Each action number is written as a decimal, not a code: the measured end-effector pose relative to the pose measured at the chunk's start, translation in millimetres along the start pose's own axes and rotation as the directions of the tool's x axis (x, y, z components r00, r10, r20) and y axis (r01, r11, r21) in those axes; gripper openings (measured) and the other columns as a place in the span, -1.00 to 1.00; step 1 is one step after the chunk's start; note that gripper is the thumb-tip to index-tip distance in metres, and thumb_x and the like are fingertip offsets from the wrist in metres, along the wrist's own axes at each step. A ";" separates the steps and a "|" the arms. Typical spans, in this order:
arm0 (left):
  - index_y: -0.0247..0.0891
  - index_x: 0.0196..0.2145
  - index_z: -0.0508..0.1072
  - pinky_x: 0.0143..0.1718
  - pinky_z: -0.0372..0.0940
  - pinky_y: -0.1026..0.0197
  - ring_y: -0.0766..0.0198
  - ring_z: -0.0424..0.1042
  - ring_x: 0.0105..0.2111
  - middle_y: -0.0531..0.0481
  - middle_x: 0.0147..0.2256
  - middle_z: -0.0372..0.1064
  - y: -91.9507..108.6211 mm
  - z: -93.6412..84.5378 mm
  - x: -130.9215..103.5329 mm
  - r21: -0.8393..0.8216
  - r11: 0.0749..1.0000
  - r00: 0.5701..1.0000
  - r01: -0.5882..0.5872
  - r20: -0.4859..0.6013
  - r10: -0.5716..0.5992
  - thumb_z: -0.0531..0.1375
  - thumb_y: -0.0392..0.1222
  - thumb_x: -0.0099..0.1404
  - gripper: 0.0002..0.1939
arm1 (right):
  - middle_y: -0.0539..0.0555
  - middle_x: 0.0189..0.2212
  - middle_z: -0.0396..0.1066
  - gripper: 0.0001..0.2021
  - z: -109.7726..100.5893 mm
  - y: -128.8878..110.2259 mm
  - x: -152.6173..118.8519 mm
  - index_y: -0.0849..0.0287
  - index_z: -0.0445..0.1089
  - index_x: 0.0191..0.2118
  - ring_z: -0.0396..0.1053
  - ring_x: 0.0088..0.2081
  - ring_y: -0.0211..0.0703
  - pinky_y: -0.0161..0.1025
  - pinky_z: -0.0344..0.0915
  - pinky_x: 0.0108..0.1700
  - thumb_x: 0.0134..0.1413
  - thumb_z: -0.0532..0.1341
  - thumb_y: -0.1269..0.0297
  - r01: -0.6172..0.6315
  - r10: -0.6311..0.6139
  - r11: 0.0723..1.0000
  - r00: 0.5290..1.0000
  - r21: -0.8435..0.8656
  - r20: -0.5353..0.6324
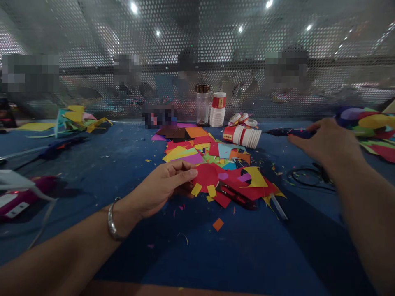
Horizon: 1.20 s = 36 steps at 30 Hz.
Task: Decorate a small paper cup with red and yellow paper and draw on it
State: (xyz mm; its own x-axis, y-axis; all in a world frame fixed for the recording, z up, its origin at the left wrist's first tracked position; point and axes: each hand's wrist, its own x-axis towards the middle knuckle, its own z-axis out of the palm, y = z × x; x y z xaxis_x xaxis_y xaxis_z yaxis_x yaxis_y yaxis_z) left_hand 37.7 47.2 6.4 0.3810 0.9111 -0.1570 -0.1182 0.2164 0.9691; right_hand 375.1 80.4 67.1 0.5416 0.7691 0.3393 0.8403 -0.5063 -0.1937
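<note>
My left hand (177, 181) pinches the edge of a red paper circle (207, 177) between thumb and fingers, above the table's middle. Small yellow paper tabs (211, 190) stick out from the circle's lower edge. Out to the right, my right hand (327, 142) is closed around a slim dark blue glue gun (296, 132), its narrow tip pointing left; part of its body is hidden by the hand. Just right of the circle lies a dark, long-handled tool (237, 195) on red paper, its kind unclear. A translucent glue stick (279, 207) lies nearby.
Coloured paper sheets (197, 144) and scraps cover the middle. Behind them are stacked paper cups (217, 111), a tipped cup stack (243, 136) and a glass bottle (202, 106). A black cable (296, 176) coils at right. A magenta power strip (24, 197) sits left.
</note>
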 end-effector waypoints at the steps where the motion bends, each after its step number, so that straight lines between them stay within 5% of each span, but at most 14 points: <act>1: -0.29 -0.38 0.48 -0.42 0.41 0.31 0.40 0.42 -0.51 0.11 -0.48 0.41 0.1 0.0 0.1 0.010 1.000 1.000 -0.003 -0.005 0.004 0.51 -0.03 0.07 -0.65 | 0.41 -0.11 0.47 -0.48 -3.2 -0.5 -0.8 0.36 0.42 0.09 0.41 -0.10 0.18 -0.04 0.28 -0.11 0.18 0.24 0.03 -0.003 0.003 1.000 1.000 -0.004 -0.022; 6: -0.26 -0.36 0.49 -0.42 0.39 0.28 0.37 0.40 -0.51 0.10 -0.49 0.42 -2.4 -3.0 2.8 0.048 0.999 0.999 -0.014 -0.030 0.016 0.47 -0.06 0.12 -0.71 | 0.15 -0.27 0.47 -0.69 -15.6 -10.2 -9.7 0.15 0.47 -0.15 0.43 -0.20 0.02 -0.01 0.32 0.00 0.06 0.36 0.08 0.055 -0.022 0.987 0.976 0.149 -0.217; 9: -0.25 -0.37 0.48 -0.42 0.39 0.28 0.38 0.39 -0.50 0.12 -0.48 0.38 -4.2 -4.7 4.8 0.051 0.998 0.998 -0.044 -0.050 0.046 0.46 -0.07 0.12 -0.72 | 0.06 -0.34 0.43 -0.72 -14.6 -20.5 -20.5 0.07 0.37 -0.32 0.44 -0.26 -0.04 -0.02 0.36 -0.04 -0.12 0.43 0.14 0.185 -0.119 0.929 0.970 0.322 -0.212; 15: -0.27 -0.39 0.47 -0.43 0.38 0.32 0.40 0.39 -0.50 0.13 -0.48 0.36 -3.4 -5.3 6.2 0.054 0.995 0.994 -0.079 -0.065 0.083 0.45 -0.07 0.14 -0.72 | 0.06 -0.30 0.49 -0.59 -0.6 -34.4 -48.3 0.05 0.40 -0.27 0.49 -0.24 -0.01 -0.01 0.43 -0.09 -0.31 0.40 0.02 0.414 -0.396 0.718 0.904 0.560 -0.161; 26: -0.28 -0.38 0.48 -0.40 0.44 0.30 0.36 0.37 -0.43 0.09 -0.46 0.38 -1.6 -7.1 7.7 -0.001 0.998 0.995 -0.058 -0.086 0.057 0.46 -0.05 0.13 -0.69 | 0.06 -0.37 0.48 -0.61 -4.7 -40.5 -63.7 -0.01 0.35 -0.28 0.40 -0.43 -0.03 -0.04 0.36 -0.32 -0.28 0.33 -0.05 0.560 -0.555 0.683 0.815 0.469 -0.166; 36: -0.30 -0.44 0.48 -0.42 0.46 0.30 0.38 0.37 -0.46 0.10 -0.50 0.37 -0.5 -6.7 8.7 -0.056 0.996 0.993 -0.065 -0.103 0.059 0.51 -0.01 0.07 -0.63 | -0.02 -0.47 0.45 -0.65 -5.9 -40.2 -65.6 -0.03 0.36 -0.31 0.33 -0.47 -0.07 -0.12 0.27 -0.36 -0.28 0.35 0.00 0.559 -0.573 0.678 0.809 0.477 -0.133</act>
State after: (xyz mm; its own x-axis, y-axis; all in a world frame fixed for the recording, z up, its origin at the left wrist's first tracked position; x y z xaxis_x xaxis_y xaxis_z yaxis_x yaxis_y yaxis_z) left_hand 34.9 57.4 3.3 0.2768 0.9537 -0.1179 -0.1935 0.1755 0.9653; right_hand 305.6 48.0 58.1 -0.0466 0.8600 0.5081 0.8835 0.2729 -0.3808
